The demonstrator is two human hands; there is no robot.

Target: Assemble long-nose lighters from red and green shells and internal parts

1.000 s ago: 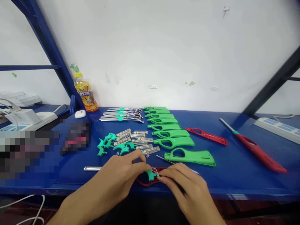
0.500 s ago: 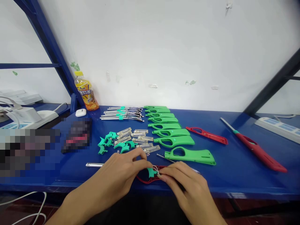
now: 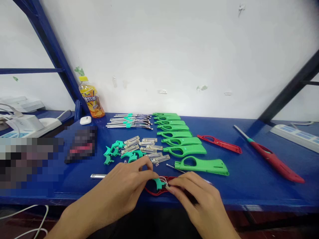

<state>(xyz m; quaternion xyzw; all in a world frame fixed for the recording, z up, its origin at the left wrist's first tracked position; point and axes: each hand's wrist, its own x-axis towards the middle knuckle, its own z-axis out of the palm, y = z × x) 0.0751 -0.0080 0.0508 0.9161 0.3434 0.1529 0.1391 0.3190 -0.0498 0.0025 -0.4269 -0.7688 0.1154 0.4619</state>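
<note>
My left hand (image 3: 133, 179) is closed, thumb and forefinger pinching a green trigger (image 3: 159, 184) at its upper edge. Thin white wires (image 3: 163, 179) arch from beside the trigger to the fingertips of my right hand (image 3: 195, 191), which are pressed together on them. Under both hands lies a red lighter shell half (image 3: 152, 192), at the front of the blue table; much of it is covered. Out past my left wrist sticks the end of a metal lighter tube (image 3: 98, 176). What else the right fingertips cover is hidden.
Behind the hands lie loose green triggers (image 3: 129, 156), clear fuel tanks (image 3: 151, 149), metal tubes with wires (image 3: 129, 125) and several green shell halves (image 3: 184, 141). A thin screwdriver-like rod (image 3: 174, 168) lies close by. Rightward are another red shell half (image 3: 219, 143) and a red lighter (image 3: 276, 159).
The left fingers and the green trigger have shifted slightly left, and more of the white wires shows. The right hand stays nearly in place, fingertips still pinched.
</note>
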